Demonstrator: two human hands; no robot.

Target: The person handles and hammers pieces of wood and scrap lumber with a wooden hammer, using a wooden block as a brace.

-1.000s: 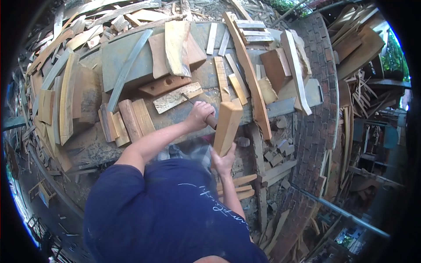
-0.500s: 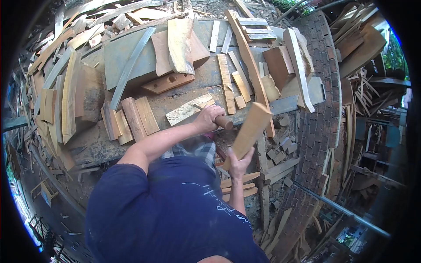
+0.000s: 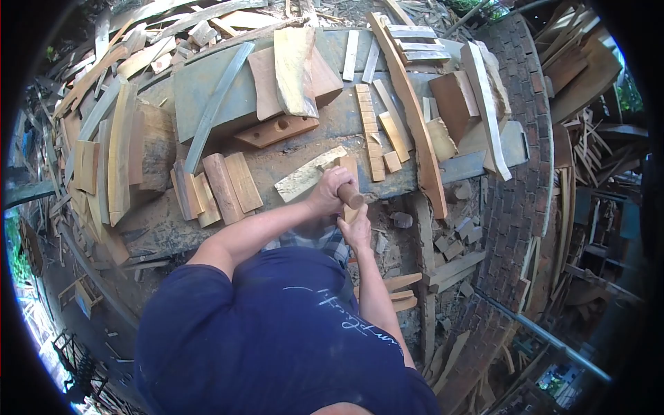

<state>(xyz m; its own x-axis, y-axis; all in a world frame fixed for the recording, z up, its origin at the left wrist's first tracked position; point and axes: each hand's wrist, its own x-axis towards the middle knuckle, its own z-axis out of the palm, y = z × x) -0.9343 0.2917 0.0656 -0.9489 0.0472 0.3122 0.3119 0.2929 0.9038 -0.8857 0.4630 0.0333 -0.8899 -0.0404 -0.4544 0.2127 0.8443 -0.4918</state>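
Note:
My left hand [image 3: 330, 191] is wrapped round a thick wooden handle [image 3: 355, 200], its round end pointing toward me. The far end of this tool is mostly hidden, so I cannot tell its kind. Just below, my right hand [image 3: 357, 229] grips the near end of a light brown wooden block [image 3: 350, 213]. The block runs away from me beneath the handle, and its far end shows beyond my left hand. Beside my left hand, a pale, rough-faced wood piece [image 3: 308, 174] lies on the dusty bench [image 3: 270, 207].
Short wood blocks [image 3: 232, 183] stand in a row at the left. Behind them is a brown piece with round holes [image 3: 278, 130]. A long curved board [image 3: 411, 114] crosses the right of the bench. Offcuts [image 3: 453, 249] lie lower right, near a brick edge [image 3: 508, 207].
My right hand has brought the wooden block left, from beside the handle to beneath it. My left hand keeps its grip on the handle. The view has shifted slightly.

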